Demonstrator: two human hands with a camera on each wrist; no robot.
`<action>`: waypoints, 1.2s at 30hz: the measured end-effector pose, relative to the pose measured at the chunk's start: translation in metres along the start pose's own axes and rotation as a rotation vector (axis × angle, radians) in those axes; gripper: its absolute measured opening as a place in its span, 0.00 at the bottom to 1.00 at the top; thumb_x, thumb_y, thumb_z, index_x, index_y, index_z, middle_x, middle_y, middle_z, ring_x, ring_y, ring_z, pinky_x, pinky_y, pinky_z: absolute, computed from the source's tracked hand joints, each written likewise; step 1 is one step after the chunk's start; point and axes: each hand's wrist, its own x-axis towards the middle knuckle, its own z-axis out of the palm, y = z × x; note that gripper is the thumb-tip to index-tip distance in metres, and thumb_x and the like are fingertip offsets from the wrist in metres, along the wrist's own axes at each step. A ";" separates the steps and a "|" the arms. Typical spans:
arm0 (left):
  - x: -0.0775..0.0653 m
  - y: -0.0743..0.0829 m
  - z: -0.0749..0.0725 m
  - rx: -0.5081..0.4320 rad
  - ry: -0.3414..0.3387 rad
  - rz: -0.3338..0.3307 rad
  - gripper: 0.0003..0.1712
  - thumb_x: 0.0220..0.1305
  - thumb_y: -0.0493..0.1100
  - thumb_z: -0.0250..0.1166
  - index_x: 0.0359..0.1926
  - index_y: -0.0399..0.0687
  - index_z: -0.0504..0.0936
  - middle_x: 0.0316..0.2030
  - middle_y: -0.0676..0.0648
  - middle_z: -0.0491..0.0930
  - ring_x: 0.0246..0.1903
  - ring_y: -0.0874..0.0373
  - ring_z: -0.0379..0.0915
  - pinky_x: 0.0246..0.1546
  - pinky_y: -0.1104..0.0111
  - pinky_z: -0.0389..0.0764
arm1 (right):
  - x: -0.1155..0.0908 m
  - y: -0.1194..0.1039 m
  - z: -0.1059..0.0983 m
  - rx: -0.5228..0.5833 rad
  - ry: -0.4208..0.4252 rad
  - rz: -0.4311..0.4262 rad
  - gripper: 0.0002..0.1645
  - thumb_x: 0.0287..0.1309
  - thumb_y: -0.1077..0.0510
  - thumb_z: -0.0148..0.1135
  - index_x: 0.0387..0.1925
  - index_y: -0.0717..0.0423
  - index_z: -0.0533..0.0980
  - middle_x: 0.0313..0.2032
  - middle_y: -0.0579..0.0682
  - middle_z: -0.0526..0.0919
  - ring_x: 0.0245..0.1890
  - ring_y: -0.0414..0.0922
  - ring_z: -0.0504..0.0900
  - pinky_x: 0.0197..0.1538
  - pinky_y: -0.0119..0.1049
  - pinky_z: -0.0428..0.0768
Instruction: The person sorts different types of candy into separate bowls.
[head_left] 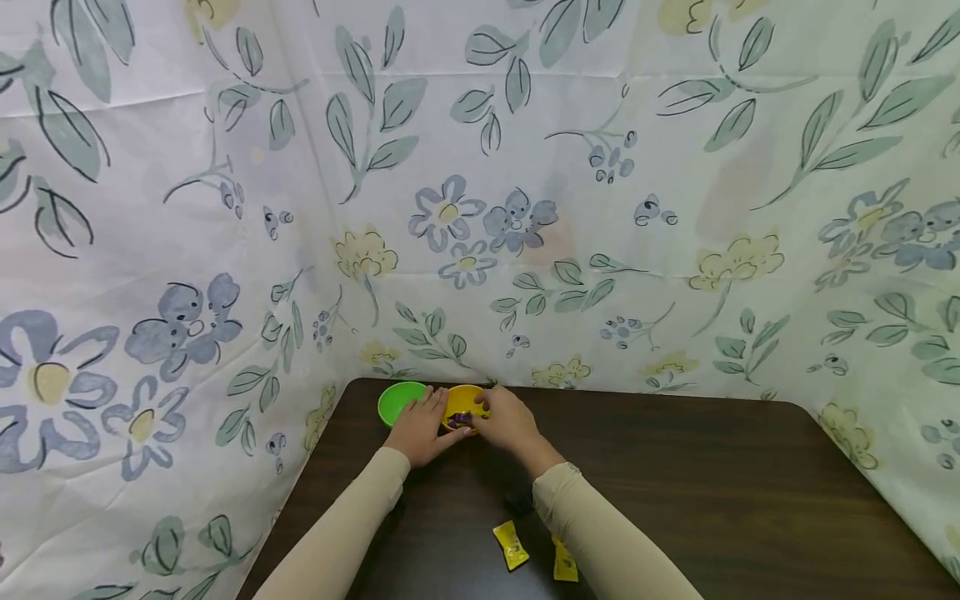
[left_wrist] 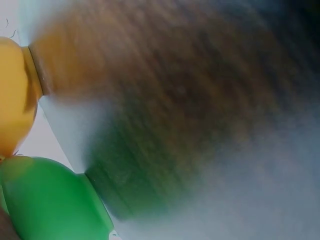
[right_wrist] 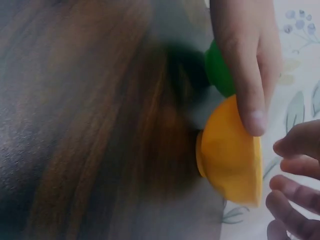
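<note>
A yellow bowl (head_left: 459, 397) stands at the table's far left with purple-wrapped pieces (head_left: 459, 419) inside. Beside it is a green bowl (head_left: 396, 402). My left hand (head_left: 420, 429) lies between the two bowls, fingers straight and thumb along the yellow bowl's near side. The right wrist view shows that thumb against the yellow bowl (right_wrist: 230, 155), near its rim. Over the bowl's right side, my right hand (head_left: 512, 418) reaches in. Its loosely curled fingers (right_wrist: 295, 192) are beside the rim in the right wrist view, with nothing visible in them. The left wrist view shows both bowls from the side.
Two small yellow packets (head_left: 511, 546) lie on the dark wooden table (head_left: 675, 483), one partly behind my right sleeve. A dark object (head_left: 519, 500) sits close to that sleeve. Floral cloth (head_left: 525, 208) hangs behind and at both sides.
</note>
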 end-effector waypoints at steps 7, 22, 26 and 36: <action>-0.001 0.003 0.003 0.014 0.000 0.006 0.58 0.72 0.79 0.50 0.82 0.37 0.61 0.80 0.39 0.64 0.82 0.42 0.56 0.79 0.43 0.63 | -0.012 0.006 -0.001 -0.037 0.013 -0.064 0.14 0.64 0.52 0.73 0.46 0.58 0.89 0.42 0.49 0.85 0.41 0.45 0.84 0.49 0.46 0.88; -0.001 0.005 0.002 -0.050 -0.029 -0.020 0.60 0.71 0.79 0.51 0.83 0.37 0.57 0.82 0.38 0.60 0.82 0.40 0.53 0.80 0.42 0.60 | -0.060 0.017 -0.040 0.043 0.036 -0.080 0.10 0.65 0.52 0.73 0.44 0.49 0.88 0.43 0.45 0.84 0.45 0.44 0.86 0.48 0.45 0.87; 0.001 0.004 0.001 -0.053 -0.036 -0.031 0.61 0.71 0.80 0.49 0.84 0.38 0.54 0.83 0.39 0.56 0.83 0.41 0.50 0.81 0.43 0.58 | -0.075 0.023 -0.051 0.042 0.025 -0.069 0.10 0.64 0.52 0.73 0.44 0.50 0.88 0.42 0.46 0.84 0.41 0.42 0.83 0.44 0.42 0.85; 0.002 0.005 -0.002 -0.095 -0.032 -0.028 0.63 0.70 0.82 0.49 0.84 0.38 0.53 0.83 0.38 0.54 0.84 0.41 0.50 0.81 0.43 0.57 | -0.114 0.049 -0.062 0.001 0.004 -0.078 0.09 0.65 0.51 0.74 0.44 0.48 0.88 0.41 0.41 0.82 0.36 0.37 0.79 0.38 0.36 0.80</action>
